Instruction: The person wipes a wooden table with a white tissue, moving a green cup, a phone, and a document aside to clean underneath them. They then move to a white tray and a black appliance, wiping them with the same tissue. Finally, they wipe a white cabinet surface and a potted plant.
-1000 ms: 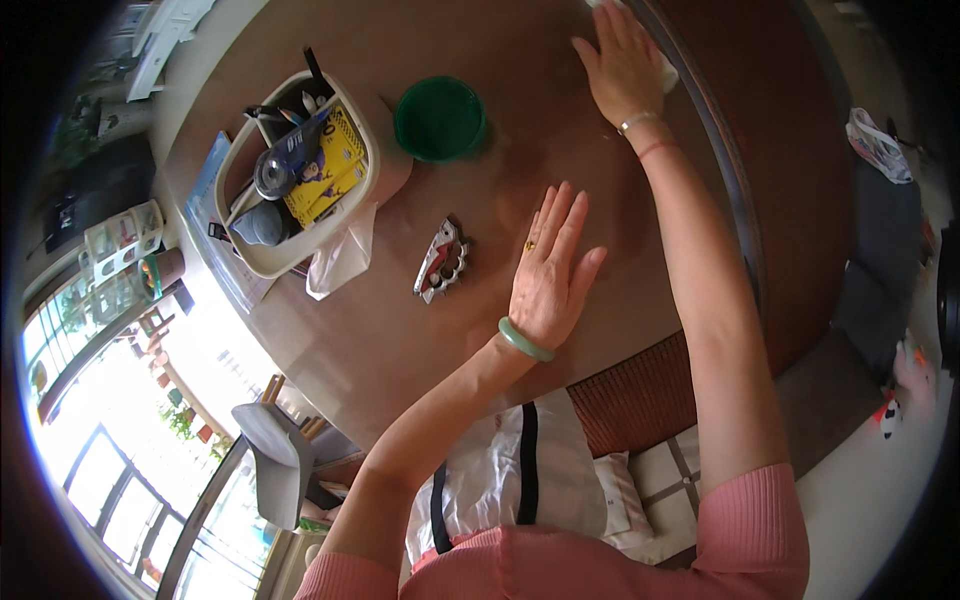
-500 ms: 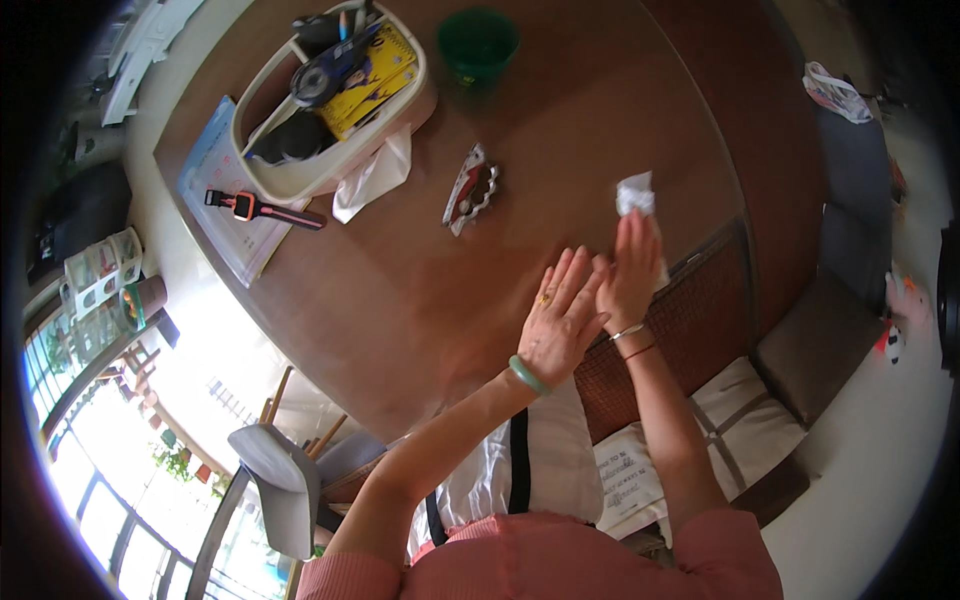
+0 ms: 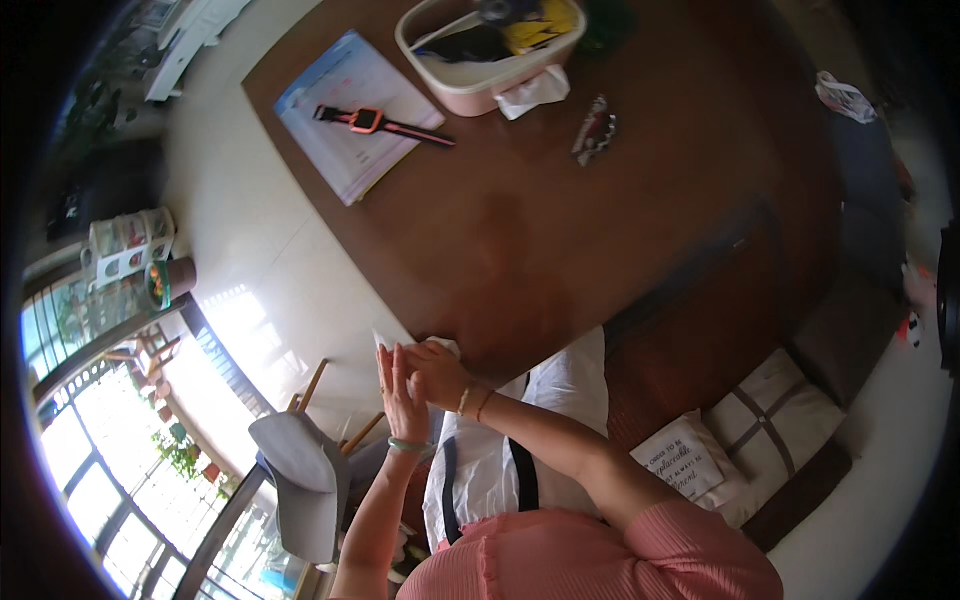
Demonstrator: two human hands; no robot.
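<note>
Glossy brown worktop (image 3: pixel 460 240); pale tiled floor (image 3: pixel 290 240) left. Crumpled white tissue (image 3: pixel 446 345) at near-left edge, under right hand (image 3: pixel 437 376); finger grip hidden, cannot tell. Left hand (image 3: pixel 402 405) alongside, fingers extended, nothing visibly held. Tissue not yet set down; worktop coverage unclear.

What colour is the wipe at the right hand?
White; the wipe at the right hand shows best in the head view.
</note>
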